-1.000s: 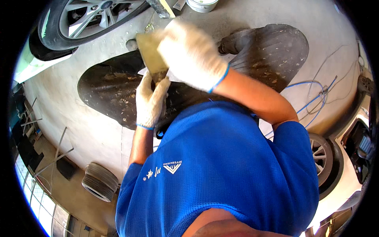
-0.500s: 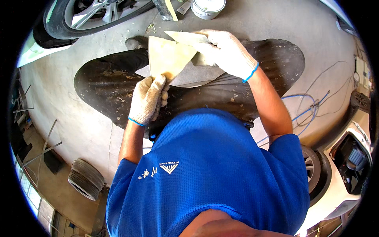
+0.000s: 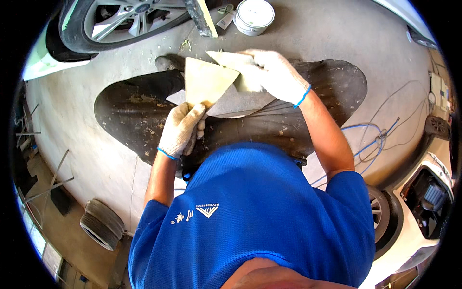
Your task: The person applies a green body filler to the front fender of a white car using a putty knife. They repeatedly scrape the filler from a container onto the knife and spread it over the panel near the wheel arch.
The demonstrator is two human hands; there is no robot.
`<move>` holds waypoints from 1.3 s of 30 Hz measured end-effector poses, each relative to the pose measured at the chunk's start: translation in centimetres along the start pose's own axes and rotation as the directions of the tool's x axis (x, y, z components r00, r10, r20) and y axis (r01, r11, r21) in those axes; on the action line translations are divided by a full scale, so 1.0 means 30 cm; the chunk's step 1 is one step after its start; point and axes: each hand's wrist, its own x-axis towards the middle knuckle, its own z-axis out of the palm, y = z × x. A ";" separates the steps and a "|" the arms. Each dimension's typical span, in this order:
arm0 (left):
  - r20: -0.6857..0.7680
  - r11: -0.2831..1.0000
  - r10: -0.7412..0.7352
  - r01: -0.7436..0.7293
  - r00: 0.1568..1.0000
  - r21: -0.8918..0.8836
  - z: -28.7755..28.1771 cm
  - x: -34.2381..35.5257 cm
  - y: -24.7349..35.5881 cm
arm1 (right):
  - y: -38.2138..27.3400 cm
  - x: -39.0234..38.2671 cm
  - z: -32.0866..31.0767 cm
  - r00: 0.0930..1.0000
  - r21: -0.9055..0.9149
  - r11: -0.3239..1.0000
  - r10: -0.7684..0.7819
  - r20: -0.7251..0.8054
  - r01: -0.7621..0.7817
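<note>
My left hand, in a white knit glove with a blue cuff, is closed on the narrow end of a pale yellow putty spreader. The spreader's wide blade points away from me. In my right hand, gloved the same way, is a second pale yellow putty spreader; its pointed corner reaches left, over the first one's right corner. The two blades touch or nearly touch; I cannot tell which. Both hands are above my bent legs in dark, stained trousers.
A car wheel is at the far left, beside a yellow-edged block, a tube and a white lidded bucket. Blue hose lies right. Stacked tires stand near left; a white car is near right.
The view has shifted, so the scene sits slightly lower. My right hand has turned its spreader a little, and more of that blade shows beside the left one.
</note>
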 end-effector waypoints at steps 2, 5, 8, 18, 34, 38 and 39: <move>-0.005 0.995 0.011 -0.011 1.000 -0.099 -0.029 0.001 0.029 | 0.114 -0.007 -0.004 0.966 0.210 0.959 0.144 0.216 -0.190; -0.152 0.884 0.230 -0.272 0.961 -0.381 -0.025 0.062 0.043 | 0.126 -0.001 0.043 0.992 -0.188 0.978 -0.069 0.105 0.087; 0.167 0.943 0.297 -0.262 0.940 -0.204 -0.027 0.034 0.047 | 0.113 0.049 0.028 0.972 0.248 0.968 0.013 -0.234 0.047; 0.120 0.938 0.324 -0.301 0.938 -0.172 0.115 0.080 0.044 | 0.150 0.035 0.127 0.804 0.030 0.997 -0.036 -0.594 0.067; 0.028 0.956 0.227 -0.217 0.973 -0.196 0.079 0.058 0.062 | 0.091 -0.065 0.100 0.942 0.523 0.852 0.140 -0.304 0.042; 0.220 0.965 0.261 -0.249 0.940 -0.084 0.143 0.049 0.055 | 0.037 -0.067 0.116 0.985 0.612 0.786 0.161 -0.058 -0.092; 0.274 0.975 0.213 -0.223 0.938 0.007 0.139 0.055 0.075 | 0.092 -0.044 0.132 0.989 0.645 0.764 0.078 -0.128 0.023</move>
